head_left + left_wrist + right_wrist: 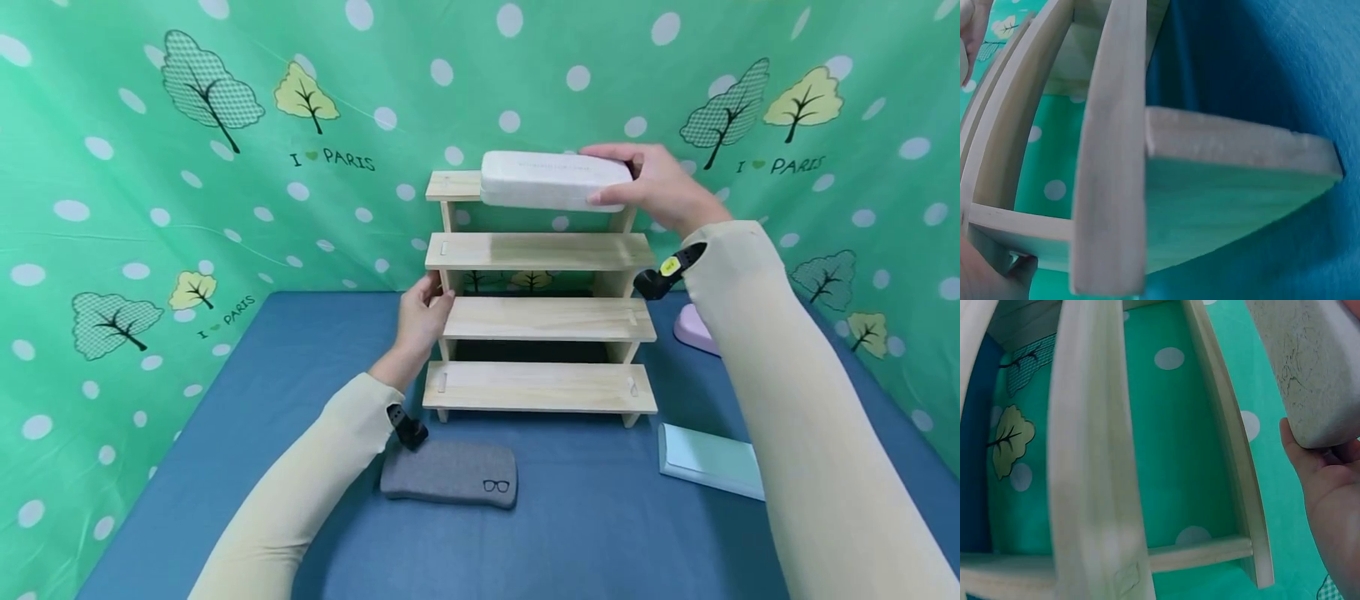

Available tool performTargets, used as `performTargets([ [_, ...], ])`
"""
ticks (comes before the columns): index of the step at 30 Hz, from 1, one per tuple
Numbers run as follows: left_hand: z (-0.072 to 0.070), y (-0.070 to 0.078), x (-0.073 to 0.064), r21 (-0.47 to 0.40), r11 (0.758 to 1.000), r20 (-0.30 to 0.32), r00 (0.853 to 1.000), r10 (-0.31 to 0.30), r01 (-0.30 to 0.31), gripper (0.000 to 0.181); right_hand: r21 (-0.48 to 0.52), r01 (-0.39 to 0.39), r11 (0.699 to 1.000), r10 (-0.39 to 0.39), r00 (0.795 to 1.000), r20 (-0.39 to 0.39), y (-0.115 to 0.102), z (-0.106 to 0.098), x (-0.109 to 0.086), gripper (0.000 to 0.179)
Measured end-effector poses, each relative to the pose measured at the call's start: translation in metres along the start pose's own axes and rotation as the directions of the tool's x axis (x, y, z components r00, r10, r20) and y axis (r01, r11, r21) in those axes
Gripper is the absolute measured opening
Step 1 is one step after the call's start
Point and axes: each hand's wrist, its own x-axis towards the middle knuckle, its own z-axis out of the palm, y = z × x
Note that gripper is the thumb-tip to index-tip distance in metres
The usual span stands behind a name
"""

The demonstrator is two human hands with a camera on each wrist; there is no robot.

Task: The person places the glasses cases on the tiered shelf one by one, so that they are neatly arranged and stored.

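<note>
A wooden step shelf point(540, 318) with several tiers stands on the blue cloth. At its left side my left hand point(422, 321) grips the upright, thumb in front, just under the second board from the top. My right hand point(660, 185) holds a white glasses case point(555, 179) by its right end, thumb at the front and fingers over the back. In the head view the case lies level and overlaps the top board point(453, 185). The right wrist view shows the case's underside point(1316, 369) beside the top board, held off it.
A grey glasses case point(450, 475) with a spectacles print lies in front of the shelf. To the right are a light blue case point(708, 462) and a pink case point(696, 330), partly behind the right sleeve. A green dotted cloth point(360, 217) hangs behind.
</note>
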Motion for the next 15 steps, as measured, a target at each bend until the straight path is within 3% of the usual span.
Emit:
performTargets([
  [7, -0.001, 0.0, -0.001, -0.063, 0.987, 0.016, 0.989, -0.146, 0.147, 0.047, 0.064, 0.001, 0.998, 0.001, 1.0, -0.022, 0.001, 0.0, 0.013, 0.065],
  [15, -0.008, 0.0, -0.004, -0.065, 0.978, 0.032, 0.98, -0.194, 0.196, 0.049, 0.068, -0.024, 0.997, 0.027, 0.999, -0.045, 0.001, -0.002, 0.024, 0.066],
])
